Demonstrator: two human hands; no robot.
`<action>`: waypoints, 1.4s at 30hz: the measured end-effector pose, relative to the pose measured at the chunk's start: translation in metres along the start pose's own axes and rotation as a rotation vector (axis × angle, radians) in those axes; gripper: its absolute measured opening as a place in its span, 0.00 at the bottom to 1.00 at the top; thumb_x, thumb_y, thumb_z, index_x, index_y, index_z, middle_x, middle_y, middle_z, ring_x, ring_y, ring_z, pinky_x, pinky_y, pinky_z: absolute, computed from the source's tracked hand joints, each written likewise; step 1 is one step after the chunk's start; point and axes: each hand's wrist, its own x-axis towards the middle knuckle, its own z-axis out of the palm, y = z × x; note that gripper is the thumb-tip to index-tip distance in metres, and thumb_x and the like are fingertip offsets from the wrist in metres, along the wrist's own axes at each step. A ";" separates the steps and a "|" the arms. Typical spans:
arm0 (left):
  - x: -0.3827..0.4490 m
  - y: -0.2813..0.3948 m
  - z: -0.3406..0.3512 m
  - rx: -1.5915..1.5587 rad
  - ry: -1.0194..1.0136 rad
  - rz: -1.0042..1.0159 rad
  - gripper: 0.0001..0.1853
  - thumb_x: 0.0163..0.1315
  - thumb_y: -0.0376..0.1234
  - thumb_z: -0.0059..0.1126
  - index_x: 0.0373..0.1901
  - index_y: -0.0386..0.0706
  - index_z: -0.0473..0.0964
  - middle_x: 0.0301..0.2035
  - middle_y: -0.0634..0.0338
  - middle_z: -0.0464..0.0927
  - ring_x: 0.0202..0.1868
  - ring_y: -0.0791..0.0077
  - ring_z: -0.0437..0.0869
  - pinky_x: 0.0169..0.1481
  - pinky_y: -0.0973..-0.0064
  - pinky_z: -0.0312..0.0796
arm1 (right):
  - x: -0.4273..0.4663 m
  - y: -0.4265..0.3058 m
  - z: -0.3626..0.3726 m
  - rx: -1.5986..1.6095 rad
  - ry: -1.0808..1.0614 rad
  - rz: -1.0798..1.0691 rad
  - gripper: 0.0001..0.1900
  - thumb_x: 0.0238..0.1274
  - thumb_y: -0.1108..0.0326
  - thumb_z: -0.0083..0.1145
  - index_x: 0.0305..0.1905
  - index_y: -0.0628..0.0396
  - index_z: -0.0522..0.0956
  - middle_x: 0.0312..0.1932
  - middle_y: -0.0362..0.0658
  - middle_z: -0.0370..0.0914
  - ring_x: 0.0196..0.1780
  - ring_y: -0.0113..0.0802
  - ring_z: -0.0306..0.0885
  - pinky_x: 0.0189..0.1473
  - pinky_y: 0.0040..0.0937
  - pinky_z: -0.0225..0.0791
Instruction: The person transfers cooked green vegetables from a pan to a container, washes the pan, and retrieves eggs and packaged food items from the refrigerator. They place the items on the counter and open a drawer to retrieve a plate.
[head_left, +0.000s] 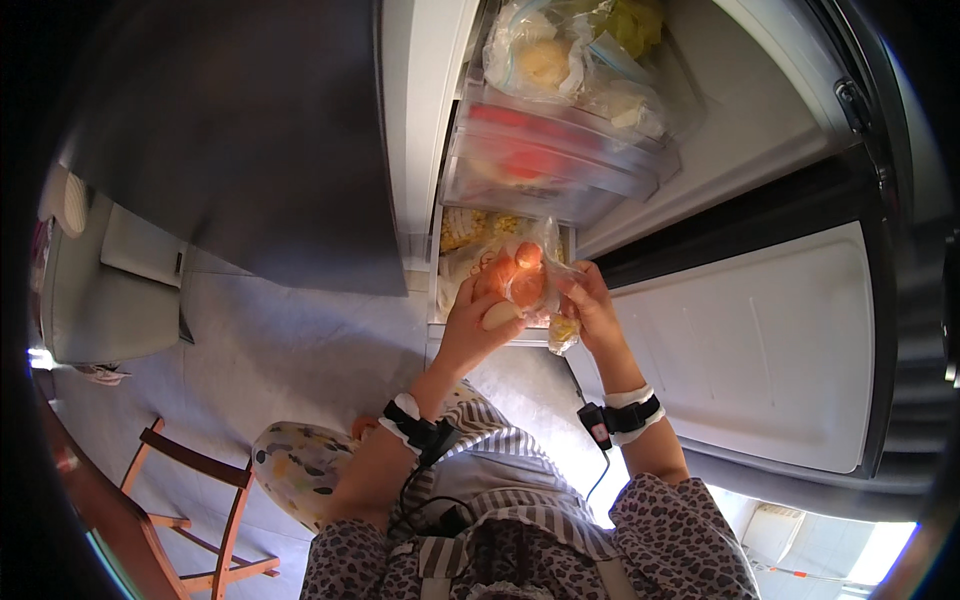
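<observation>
My left hand (476, 322) grips a clear plastic bag of orange pieces (527, 281) that look like carrots. A pale oval piece (501, 316) lies under its thumb. On the other side, my right hand (591, 304) pinches the gathered plastic (553, 251) of the bag. Just below those fingers hangs a small clear packet with yellow contents (563, 331); whether the hand grips it too is hard to tell. Both hands are above a pulled-out freezer drawer (495, 330), which holds bags of yellow kernels (463, 227) and other bagged food partly hidden by my hands.
Higher up, a clear drawer (555, 176) shows red items, with bagged food (544, 64) above it. An open white-lined fridge door (765, 352) stands to the right. A dark door (285, 142) spans the upper left. A wooden chair (199, 465) is at lower left.
</observation>
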 end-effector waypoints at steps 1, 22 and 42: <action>0.001 0.003 0.002 0.070 0.012 0.031 0.17 0.49 0.42 0.69 0.36 0.41 0.80 0.59 0.51 0.61 0.54 0.63 0.75 0.46 0.68 0.76 | -0.003 -0.005 0.006 0.000 -0.003 -0.018 0.33 0.55 0.59 0.66 0.61 0.64 0.65 0.30 0.40 0.73 0.22 0.21 0.63 0.23 0.21 0.60; -0.004 0.065 0.019 0.451 -0.029 -0.025 0.19 0.40 0.48 0.69 0.31 0.47 0.82 0.61 0.43 0.64 0.39 0.56 0.84 0.40 0.65 0.78 | 0.013 -0.014 0.022 -0.969 0.076 -0.339 0.29 0.57 0.49 0.60 0.52 0.64 0.70 0.42 0.55 0.76 0.37 0.51 0.77 0.41 0.41 0.70; 0.025 0.073 0.020 0.711 -0.113 0.127 0.08 0.36 0.38 0.64 0.20 0.46 0.81 0.30 0.49 0.76 0.25 0.57 0.79 0.27 0.63 0.73 | 0.010 -0.019 0.025 -1.144 -0.011 -0.357 0.29 0.64 0.43 0.50 0.32 0.66 0.73 0.24 0.62 0.75 0.31 0.62 0.76 0.32 0.47 0.71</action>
